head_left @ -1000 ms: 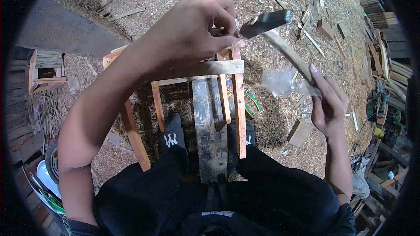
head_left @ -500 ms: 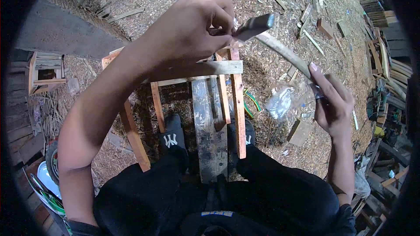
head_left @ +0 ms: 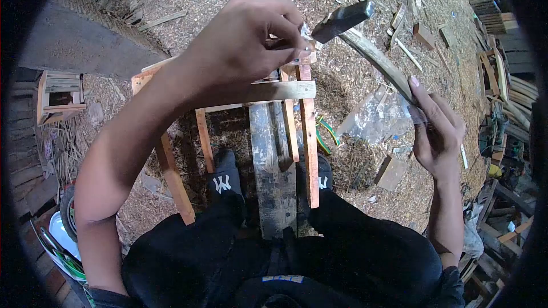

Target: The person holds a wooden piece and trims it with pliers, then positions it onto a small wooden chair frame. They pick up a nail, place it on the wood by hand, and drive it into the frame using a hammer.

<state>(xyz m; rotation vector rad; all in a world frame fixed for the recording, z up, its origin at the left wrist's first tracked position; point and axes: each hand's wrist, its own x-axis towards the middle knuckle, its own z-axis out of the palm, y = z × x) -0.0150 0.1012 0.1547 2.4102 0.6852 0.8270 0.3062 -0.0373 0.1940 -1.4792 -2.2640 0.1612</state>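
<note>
My right hand (head_left: 438, 131) is closed around the lower end of the wooden handle of a hammer (head_left: 378, 64). Its dark metal head is raised just right of my left fingertips. My left hand (head_left: 262, 37) is pinched at the far end of a wooden frame (head_left: 310, 142); whatever lies between thumb and fingers is too small to make out. Small shiny spots show on the wood by the fingertips. The frame has orange-brown legs and a paler crosspiece (head_left: 297, 89). It rests over a worn, paint-stained plank (head_left: 274, 177) between my legs, and my left forearm hides part of it.
Wood shavings cover the ground (head_left: 228, 0). A clear plastic bag (head_left: 374, 120), a green-yellow strip (head_left: 327, 131) and a wood block (head_left: 391, 172) lie at right. A small wooden stool-like frame (head_left: 61, 97) stands at left. Stacked timber (head_left: 516, 102) lines the right side.
The hammer head has moved slightly up and to the right, away from my left fingertips. My left hand stays almost in place, fingers still pinched.
</note>
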